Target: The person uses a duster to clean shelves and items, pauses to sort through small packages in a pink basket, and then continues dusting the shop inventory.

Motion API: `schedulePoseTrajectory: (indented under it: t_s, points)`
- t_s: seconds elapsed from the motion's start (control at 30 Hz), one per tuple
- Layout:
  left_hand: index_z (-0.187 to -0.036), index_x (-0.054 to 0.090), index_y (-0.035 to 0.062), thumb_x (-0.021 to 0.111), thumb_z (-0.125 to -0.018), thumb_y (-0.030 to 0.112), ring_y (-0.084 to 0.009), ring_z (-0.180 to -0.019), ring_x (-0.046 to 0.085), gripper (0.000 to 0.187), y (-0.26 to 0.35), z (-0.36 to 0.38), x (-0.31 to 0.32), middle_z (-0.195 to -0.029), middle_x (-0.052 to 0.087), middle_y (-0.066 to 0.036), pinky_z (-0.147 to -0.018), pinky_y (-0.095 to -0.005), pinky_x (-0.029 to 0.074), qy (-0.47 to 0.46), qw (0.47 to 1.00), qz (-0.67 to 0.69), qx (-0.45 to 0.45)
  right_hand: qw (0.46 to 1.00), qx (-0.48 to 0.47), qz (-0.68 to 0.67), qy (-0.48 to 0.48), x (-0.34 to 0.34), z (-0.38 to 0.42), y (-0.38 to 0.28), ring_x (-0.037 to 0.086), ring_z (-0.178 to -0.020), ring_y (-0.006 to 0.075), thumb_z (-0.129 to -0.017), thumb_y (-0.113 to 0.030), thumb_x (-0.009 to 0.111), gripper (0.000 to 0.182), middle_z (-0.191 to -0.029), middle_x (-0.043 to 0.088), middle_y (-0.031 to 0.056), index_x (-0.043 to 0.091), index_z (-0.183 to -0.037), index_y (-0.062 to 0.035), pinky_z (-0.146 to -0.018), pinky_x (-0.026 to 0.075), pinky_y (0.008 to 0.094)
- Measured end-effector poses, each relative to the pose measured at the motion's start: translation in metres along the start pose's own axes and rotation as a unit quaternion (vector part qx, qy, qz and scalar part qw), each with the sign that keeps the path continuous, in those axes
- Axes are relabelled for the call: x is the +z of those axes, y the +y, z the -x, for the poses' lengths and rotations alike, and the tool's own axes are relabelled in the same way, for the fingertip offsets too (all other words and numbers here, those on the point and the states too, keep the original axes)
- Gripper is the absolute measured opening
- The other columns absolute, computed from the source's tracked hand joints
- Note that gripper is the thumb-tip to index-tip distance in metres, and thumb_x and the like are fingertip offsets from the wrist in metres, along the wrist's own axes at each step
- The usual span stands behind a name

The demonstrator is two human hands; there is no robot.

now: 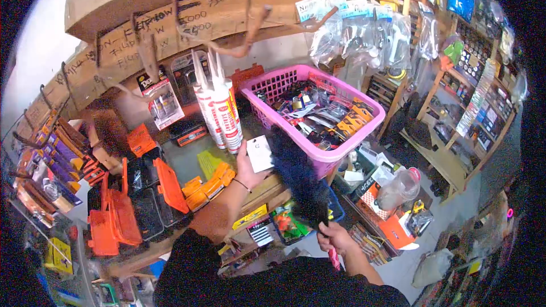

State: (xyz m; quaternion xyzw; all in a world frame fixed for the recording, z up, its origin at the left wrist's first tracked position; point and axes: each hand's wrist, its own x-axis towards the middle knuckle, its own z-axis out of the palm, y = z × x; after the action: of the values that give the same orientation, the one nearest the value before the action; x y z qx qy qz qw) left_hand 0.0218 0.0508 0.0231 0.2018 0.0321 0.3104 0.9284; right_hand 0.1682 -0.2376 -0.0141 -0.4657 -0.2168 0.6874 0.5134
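Observation:
My left hand [248, 171] is closed on a small white box [261, 153] with a dark mark on its face, held up over the shelf. In my right hand [339, 240] is the handle of a dark, fluffy duster [300, 173]. The duster's head points upward, close beside the white box, and overlaps the near left side of a pink plastic basket [336, 152]. Packaged goods, including a padlock and yellow-black packs, fill that basket. White sealant tubes [230, 116] stand upright just behind my left hand. Small orange-yellow boxes [210, 187] lie left of my left wrist.
Open orange-and-black cases [122, 222] sit at the left. Hooks stick out from a handwritten cardboard strip [222, 14] above the shelf. Bagged parts [358, 37] hang at the upper right. Stocked wooden shelves [460, 96] and a lower bench with boxes [392, 227] are at the right.

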Motion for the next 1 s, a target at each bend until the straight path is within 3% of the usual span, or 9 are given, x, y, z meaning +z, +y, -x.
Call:
schedulePoseTrajectory:
  t_s: [0.13, 0.27, 0.33, 0.53, 0.73, 0.8, 0.87, 0.93, 1.0]
  points:
    - [-0.106, 0.053, 0.0085, 0.033, -0.083, 0.051, -0.0279, -0.093, 0.054, 0.053, -0.006, 0.002, 0.025, -0.106, 0.056, -0.009, -0.092, -0.0457, 0.036, 0.103, 0.991, -0.052, 0.062, 0.997, 0.02, 0.059, -0.048, 0.01, 0.007, -0.006, 0.03, -0.032, 0.0092, -0.088, -0.034, 0.044, 0.038, -0.045, 0.036, 0.0006, 0.038, -0.059, -0.0097, -0.034, 0.026, 0.0236]
    - [-0.112, 0.049, 0.0053, 0.032, -0.082, 0.056, -0.0309, -0.101, 0.051, 0.061, 0.008, -0.033, -0.058, -0.112, 0.052, -0.015, -0.089, -0.0458, 0.04, -0.255, 0.966, 0.026, -0.022, 0.994, 0.029, 0.093, -0.054, 0.016, -0.004, 0.0, 0.03, -0.032, 0.0092, -0.088, -0.034, 0.045, 0.039, -0.046, 0.038, 0.001, 0.04, -0.057, -0.0098, -0.035, 0.028, 0.0233]
    - [-0.113, 0.048, 0.0057, 0.031, -0.082, 0.058, -0.0322, -0.1, 0.052, 0.063, -0.003, 0.004, 0.019, -0.114, 0.052, -0.016, -0.087, -0.0474, 0.041, 0.063, 0.997, -0.016, 0.046, 0.994, 0.006, 0.1, -0.034, 0.021, -0.011, 0.004, 0.031, -0.033, 0.0093, -0.088, -0.034, 0.044, 0.038, -0.046, 0.039, 0.0011, 0.041, -0.058, -0.0093, -0.035, 0.028, 0.0236]
    - [-0.116, 0.048, 0.0083, 0.027, -0.074, 0.071, -0.0377, -0.103, 0.048, 0.078, -0.009, -0.022, -0.026, -0.115, 0.051, -0.017, -0.09, -0.0534, 0.035, -0.185, 0.98, 0.072, -0.029, 0.993, 0.026, 0.118, -0.02, 0.014, -0.001, 0.01, 0.034, -0.034, 0.0085, -0.09, -0.032, 0.042, 0.037, -0.047, 0.04, 0.0003, 0.042, -0.06, -0.0086, -0.035, 0.028, 0.0227]
    - [-0.116, 0.046, 0.0023, 0.027, -0.073, 0.073, -0.0334, -0.106, 0.048, 0.085, -0.021, -0.007, 0.017, -0.114, 0.051, -0.017, -0.092, -0.0483, 0.035, 0.034, 0.999, -0.01, 0.001, 0.99, 0.019, 0.134, 0.021, 0.005, 0.015, 0.012, 0.036, -0.036, 0.0088, -0.088, -0.032, 0.045, 0.036, -0.051, 0.043, 0.0013, 0.042, -0.062, -0.0078, -0.034, 0.029, 0.0232]
    - [-0.116, 0.045, 0.0019, 0.027, -0.074, 0.071, -0.0329, -0.105, 0.048, 0.083, -0.021, -0.007, 0.008, -0.114, 0.051, -0.016, -0.092, -0.0482, 0.035, -0.224, 0.973, 0.052, -0.034, 0.989, 0.05, 0.14, -0.017, 0.011, 0.02, 0.007, 0.036, -0.038, 0.0077, -0.087, -0.033, 0.047, 0.032, -0.052, 0.043, 0.0006, 0.043, -0.065, -0.0096, -0.036, 0.03, 0.0214]
    - [-0.116, 0.046, 0.0027, 0.028, -0.076, 0.069, -0.0331, -0.101, 0.051, 0.079, -0.02, -0.015, 0.004, -0.114, 0.052, -0.015, -0.09, -0.0483, 0.036, -0.253, 0.967, 0.015, -0.038, 0.991, -0.001, 0.134, 0.027, 0.01, 0.013, 0.013, 0.037, -0.038, 0.0077, -0.087, -0.033, 0.048, 0.033, -0.052, 0.044, 0.0003, 0.043, -0.065, -0.0092, -0.036, 0.032, 0.0216]
    - [-0.113, 0.047, 0.0035, 0.029, -0.076, 0.068, -0.0337, -0.098, 0.052, 0.077, -0.022, -0.015, 0.013, -0.113, 0.052, -0.015, -0.088, -0.0483, 0.038, 0.021, 1.0, -0.008, 0.009, 0.986, -0.024, 0.142, 0.087, 0.008, 0.009, 0.022, 0.038, -0.038, 0.0079, -0.088, -0.032, 0.046, 0.032, -0.051, 0.043, -0.0001, 0.043, -0.066, -0.0092, -0.037, 0.032, 0.0213]
    - [-0.11, 0.048, 0.0038, 0.03, -0.074, 0.07, -0.0338, -0.098, 0.052, 0.078, -0.024, -0.016, 0.009, -0.113, 0.052, -0.016, -0.085, -0.0491, 0.04, 0.067, 0.997, 0.006, -0.024, 0.985, -0.004, 0.173, -0.006, 0.01, 0.007, 0.037, 0.039, -0.037, 0.008, -0.088, -0.032, 0.046, 0.033, -0.05, 0.045, 0.0005, 0.046, -0.066, -0.0072, -0.036, 0.032, 0.0208]
